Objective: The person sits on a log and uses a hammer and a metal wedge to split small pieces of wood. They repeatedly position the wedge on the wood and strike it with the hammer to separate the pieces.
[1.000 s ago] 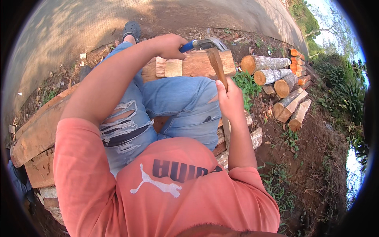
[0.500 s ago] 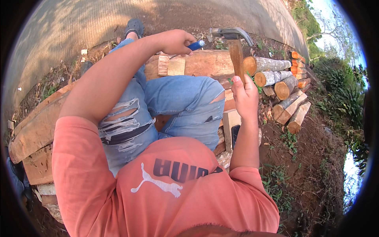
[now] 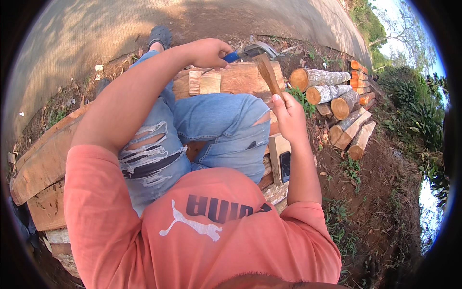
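Note:
My left hand (image 3: 211, 54) is closed round the blue handle of a chisel (image 3: 231, 57). The chisel's thin metal shank slants down to the left, near the top edge of a small pale wood block (image 3: 210, 83). Whether its tip touches the block, I cannot tell. In my right hand (image 3: 291, 115) is the wooden handle of a claw hammer (image 3: 268, 74), tilted to the left. Its metal head is at the end of the chisel's handle. Under the small block lies a thick squared timber (image 3: 245, 79), just beyond my bent legs.
Several cut logs (image 3: 329, 77) are stacked to the right, some with orange ends. A dark phone (image 3: 286, 166) rests on a wood piece beside my right forearm. Long timbers (image 3: 43, 154) lie on the left. Past the timber is a concrete path (image 3: 207, 24); plants grow on the right.
The hammer has swung left and down from upright, and its head has come to the chisel's handle end. My left hand holds the chisel in nearly the same place.

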